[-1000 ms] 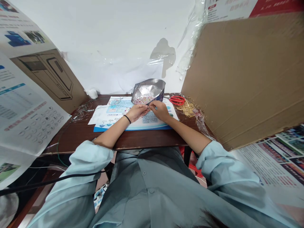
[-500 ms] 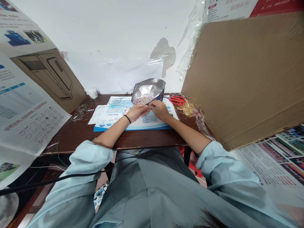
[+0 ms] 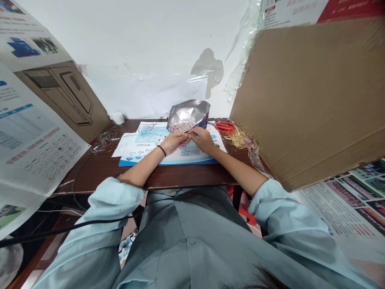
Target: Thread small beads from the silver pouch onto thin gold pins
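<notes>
At the frame's centre, a left hand [image 3: 174, 143] and a right hand [image 3: 203, 140] meet, fingertips pinched closed, anything between them too small to tell. Beneath lies a blue-and-white printed paper sheet [image 3: 186, 159], its Chinese lettering too fine to read. Just beyond, a silver foil pouch [image 3: 194, 108] of small multicoloured beads [image 3: 177, 127] stretches crosswise, the right hand nearer; no brand is legible.

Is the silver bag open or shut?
Open: the bag gapes, showing its shiny inside and small beads in it.
</notes>
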Demonstrator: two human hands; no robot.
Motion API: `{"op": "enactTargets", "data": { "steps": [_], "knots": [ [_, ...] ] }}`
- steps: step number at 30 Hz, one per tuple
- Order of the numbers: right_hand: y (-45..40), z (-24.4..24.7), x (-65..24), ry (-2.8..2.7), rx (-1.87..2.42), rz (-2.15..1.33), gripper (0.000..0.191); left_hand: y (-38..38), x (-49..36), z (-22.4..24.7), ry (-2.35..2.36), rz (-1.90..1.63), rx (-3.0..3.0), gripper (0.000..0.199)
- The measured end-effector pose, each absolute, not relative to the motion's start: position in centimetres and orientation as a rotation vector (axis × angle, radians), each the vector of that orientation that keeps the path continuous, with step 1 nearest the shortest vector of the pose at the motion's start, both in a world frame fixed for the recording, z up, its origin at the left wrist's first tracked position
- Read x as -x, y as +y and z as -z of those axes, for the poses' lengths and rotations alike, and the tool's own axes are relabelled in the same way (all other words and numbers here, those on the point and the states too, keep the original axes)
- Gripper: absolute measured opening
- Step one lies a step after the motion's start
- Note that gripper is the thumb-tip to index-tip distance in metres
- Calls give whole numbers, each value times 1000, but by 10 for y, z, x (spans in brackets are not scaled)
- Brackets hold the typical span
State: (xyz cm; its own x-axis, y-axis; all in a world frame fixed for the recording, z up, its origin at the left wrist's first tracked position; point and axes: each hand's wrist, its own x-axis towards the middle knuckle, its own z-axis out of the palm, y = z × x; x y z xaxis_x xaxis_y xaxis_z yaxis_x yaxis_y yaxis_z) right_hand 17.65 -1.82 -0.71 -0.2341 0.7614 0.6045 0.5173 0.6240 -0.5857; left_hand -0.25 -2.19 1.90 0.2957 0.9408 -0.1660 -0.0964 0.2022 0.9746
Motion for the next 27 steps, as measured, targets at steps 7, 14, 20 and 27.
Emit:
{"op": "enactTargets", "data": {
  "steps": [7, 14, 20, 27],
  "knots": [
    [-19, 8, -176, -1883, 997, -320, 14, -22, 2, -19, 972, -924, -1103, 17],
    [-18, 8, -177, -1917, 1009, -285, 13, -24, 0, -20, 976, -928, -1102, 19],
    [-18, 10, -177, -1932, 1031, -290, 11, -27, -2, -22, 1004, -953, -1160, 24],
    [-21, 8, -175, -1930, 1045, -278, 9, -28, -1, -23, 1049, -963, -1228, 28]
  ]
}}
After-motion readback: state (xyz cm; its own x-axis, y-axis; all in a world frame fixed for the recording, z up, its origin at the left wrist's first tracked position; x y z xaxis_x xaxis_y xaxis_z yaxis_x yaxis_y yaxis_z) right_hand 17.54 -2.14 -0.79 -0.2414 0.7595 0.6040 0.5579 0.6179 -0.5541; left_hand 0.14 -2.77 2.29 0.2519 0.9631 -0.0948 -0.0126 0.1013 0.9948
